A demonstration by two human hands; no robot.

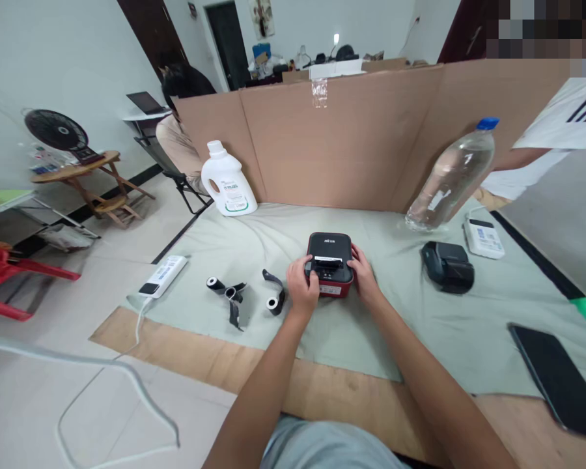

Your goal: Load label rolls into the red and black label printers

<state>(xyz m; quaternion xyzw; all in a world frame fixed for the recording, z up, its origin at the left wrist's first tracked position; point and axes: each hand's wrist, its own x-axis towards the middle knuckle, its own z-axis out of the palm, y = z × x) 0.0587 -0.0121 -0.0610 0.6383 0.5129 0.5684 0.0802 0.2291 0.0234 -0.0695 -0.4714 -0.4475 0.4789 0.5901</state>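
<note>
A small label printer with a black top and a red base sits on the pale green cloth in front of me. My left hand grips its left side, thumb on the front edge. On the opposite side, my right hand is closed around the printer, with its thumb at the top front corner. A white strip shows in the slot of the lid. Left of my left hand lie a partly unrolled black roll with a white core and several more dark rolls with loose tails.
A white jug and a tilted water bottle stand before a cardboard screen. To the right are a black device, a white box and a phone. A power strip lies left. Two people are beyond.
</note>
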